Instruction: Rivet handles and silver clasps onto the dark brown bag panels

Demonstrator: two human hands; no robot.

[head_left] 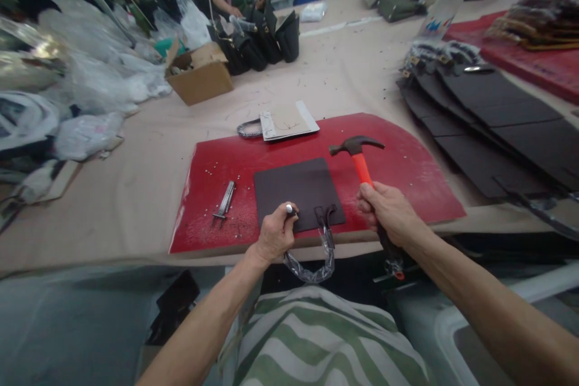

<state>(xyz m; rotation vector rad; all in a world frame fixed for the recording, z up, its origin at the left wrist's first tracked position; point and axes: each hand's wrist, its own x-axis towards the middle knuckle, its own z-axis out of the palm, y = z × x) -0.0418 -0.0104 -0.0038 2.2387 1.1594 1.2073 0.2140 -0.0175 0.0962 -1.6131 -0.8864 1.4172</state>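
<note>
My right hand (388,212) is closed round the orange handle of a claw hammer (358,154), whose black head is raised over the red mat (407,175). My left hand (277,233) pinches a small metal punch upright on the near edge of a dark leather panel (296,188). The panel lies flat on the mat. A plastic-wrapped bag handle (316,265) is attached at the panel's near edge and hangs over the table's front.
A metal tool (225,200) lies on the mat's left side. A card piece (287,120) sits behind the mat. Stacked dark panels (488,126) lie at right. A cardboard box (201,75), black bags (262,39) and another person are at the far side.
</note>
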